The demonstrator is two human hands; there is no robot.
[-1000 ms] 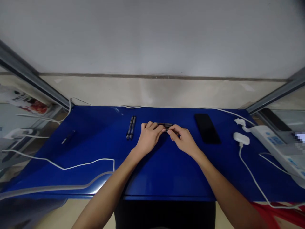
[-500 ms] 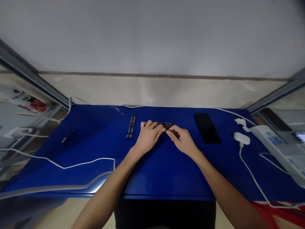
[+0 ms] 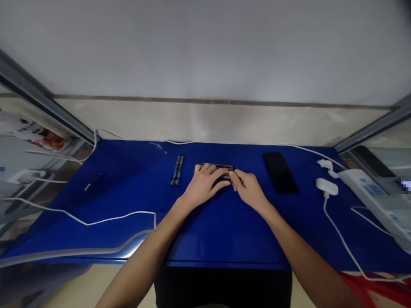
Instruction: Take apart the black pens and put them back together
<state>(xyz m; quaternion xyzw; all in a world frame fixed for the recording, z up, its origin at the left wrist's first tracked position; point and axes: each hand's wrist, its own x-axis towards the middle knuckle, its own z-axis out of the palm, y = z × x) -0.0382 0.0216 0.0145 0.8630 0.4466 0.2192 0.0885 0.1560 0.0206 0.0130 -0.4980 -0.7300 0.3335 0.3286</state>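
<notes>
Several dark pens (image 3: 226, 166) lie side by side across the middle of the blue desk (image 3: 224, 231), partly hidden under my fingers. My left hand (image 3: 204, 184) rests over their left part, its fingers bent around them and its thumb along the near side. At their right ends, the fingertips of my right hand (image 3: 245, 184) pinch together on the pens. To the left, two more dark pens (image 3: 177, 170) lie next to each other, pointing away from me, and neither hand touches them.
Right of my hands lies a black phone (image 3: 280, 172). Farther right are a white earbud case (image 3: 326, 186) on a cable and a white power strip (image 3: 372, 192). A small dark stick-like object (image 3: 93, 182) and a white cable (image 3: 118, 217) are at left.
My left thumb has stretched out to the right along the near side of the pens. My right fingertips have shifted slightly right, still at the pens' ends.
</notes>
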